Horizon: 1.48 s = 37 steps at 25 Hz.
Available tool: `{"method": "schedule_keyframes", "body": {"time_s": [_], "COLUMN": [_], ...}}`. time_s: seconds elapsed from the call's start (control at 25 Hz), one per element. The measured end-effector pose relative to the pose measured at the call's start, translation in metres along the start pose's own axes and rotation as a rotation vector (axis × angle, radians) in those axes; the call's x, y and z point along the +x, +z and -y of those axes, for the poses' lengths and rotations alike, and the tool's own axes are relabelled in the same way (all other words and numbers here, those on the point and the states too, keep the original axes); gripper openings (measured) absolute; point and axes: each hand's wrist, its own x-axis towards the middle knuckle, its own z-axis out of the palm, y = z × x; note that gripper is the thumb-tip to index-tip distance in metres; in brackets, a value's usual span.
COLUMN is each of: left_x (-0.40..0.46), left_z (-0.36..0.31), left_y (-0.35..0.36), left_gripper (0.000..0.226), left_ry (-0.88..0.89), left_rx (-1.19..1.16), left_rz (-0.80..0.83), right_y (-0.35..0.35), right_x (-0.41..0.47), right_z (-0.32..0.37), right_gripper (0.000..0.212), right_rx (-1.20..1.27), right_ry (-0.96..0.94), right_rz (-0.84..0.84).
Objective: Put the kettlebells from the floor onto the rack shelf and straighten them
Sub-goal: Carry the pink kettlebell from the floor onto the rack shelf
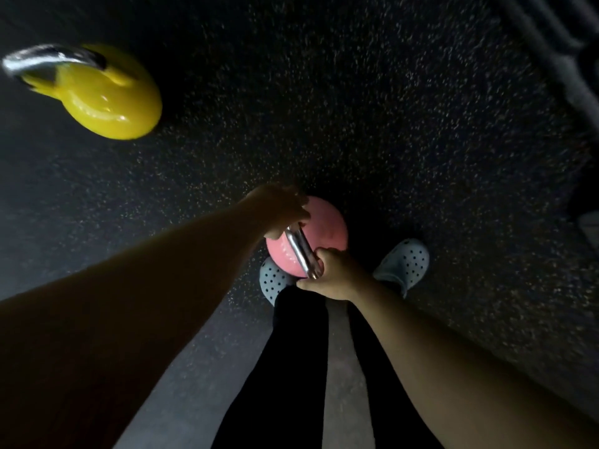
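Head view looking straight down, dim light, some motion blur. Pink kettlebell [311, 231] sits low centre of frame, just in front of the person's feet, body round and glossy with a chrome handle [302, 251] running across its top. Left hand [278, 210] is curled over the far end of that handle, fingers wrapped down around it, thumb side toward the camera. Right hand [330, 273] grips the near end of the same handle, fingers closed round the bar, knuckles up. Both forearms bare, reaching down from the bottom corners. Whether the pink kettlebell is resting on the floor [356, 108] or already lifted clear is hard to tell from this angle. Yellow kettlebell [110, 95] lies well apart at upper left on the dark speckled rubber floor, tipped on its side, its chrome handle pointing toward the left frame edge, blurred. Pale blue perforated clogs: left clog [272, 281] partly hidden behind the pink kettlebell, right clog [405, 262] just right of the hands. Black trouser legs [298, 367] below. Dark rack frame [557, 43] crosses the upper right corner, detail not readable
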Motion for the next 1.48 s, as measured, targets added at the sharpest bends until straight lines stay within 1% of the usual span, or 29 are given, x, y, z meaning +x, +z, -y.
{"method": "schedule_keyframes", "body": {"time_s": [0.08,0.16,0.2,0.24,0.32,0.4,0.48,0.52,0.6,0.68,0.84,0.92,1.0,1.08,1.16,1.24,1.28,1.4,1.48], "left_x": [0.014,0.021,0.023,0.024,0.023,0.017,0.005,0.000,-0.007,-0.008,-0.004,0.002,0.007,0.015,0.026,0.039,0.043,0.066,0.082], "left_z": [-0.003,-0.004,-0.005,-0.005,-0.008,-0.013,-0.021,-0.025,-0.033,-0.039,-0.041,-0.038,-0.032,-0.022,-0.006,0.008,0.015,0.042,0.064], "left_y": [0.011,0.018,0.020,0.019,0.011,-0.013,-0.045,-0.064,-0.107,-0.157,-0.289,-0.354,-0.408,-0.464,-0.518,-0.576,-0.602,-0.672,-0.715], "left_gripper": [0.065,0.057,0.054,0.052,0.043,0.024,0.010,0.008,0.012,0.018,0.025,0.029,0.032,0.032,0.028,0.026,0.027,0.022,0.019], "left_ry": [0.067,0.101,0.098,0.089,0.061,0.032,-0.026,-0.058,-0.104,-0.115,-0.081,-0.066,-0.042,0.018,0.090,0.134,0.145,0.196,0.218], "left_rx": [0.016,-0.048,-0.111,-0.192,-0.346,-0.468,-0.600,-0.639,-0.684,-0.650,-0.381,-0.245,-0.154,-0.071,-0.004,0.012,0.010,0.029,0.084], "left_rz": [0.023,0.040,0.039,0.033,0.018,0.004,-0.024,-0.049,-0.107,-0.155,-0.309,-0.388,-0.474,-0.632,-0.777,-0.768,-0.744,-0.748,-0.802], "right_y": [0.006,0.007,0.006,0.003,-0.008,-0.039,-0.082,-0.105,-0.147,-0.182,-0.280,-0.333,-0.379,-0.429,-0.477,-0.527,-0.551,-0.622,-0.668], "right_x": [0.008,0.011,0.009,0.005,-0.005,-0.017,-0.035,-0.047,-0.069,-0.088,-0.136,-0.154,-0.165,-0.176,-0.182,-0.184,-0.186,-0.190,-0.187], "right_z": [-0.002,-0.004,-0.005,-0.007,-0.012,-0.018,-0.019,-0.019,-0.021,-0.026,-0.036,-0.042,-0.042,-0.043,-0.041,-0.042,-0.040,-0.033,-0.027], "right_gripper": [0.032,0.020,0.018,0.017,0.011,0.012,0.013,0.014,0.021,0.024,0.033,0.028,0.018,0.014,0.019,0.027,0.029,0.022,0.021], "right_rx": [0.105,0.185,0.216,0.242,0.260,0.229,0.182,0.152,0.119,0.146,0.143,0.154,0.152,0.139,0.109,0.043,0.017,0.042,0.033], "right_ry": [0.051,0.078,0.092,0.112,0.125,0.101,0.062,0.044,0.035,0.007,-0.010,-0.019,-0.046,-0.029,-0.020,-0.019,-0.020,0.013,0.060], "right_rz": [0.024,0.070,0.065,0.033,-0.088,-0.199,-0.255,-0.279,-0.327,-0.386,-0.569,-0.697,-0.773,-0.852,-0.972,-1.103,-1.134,-1.167,-1.250]}}
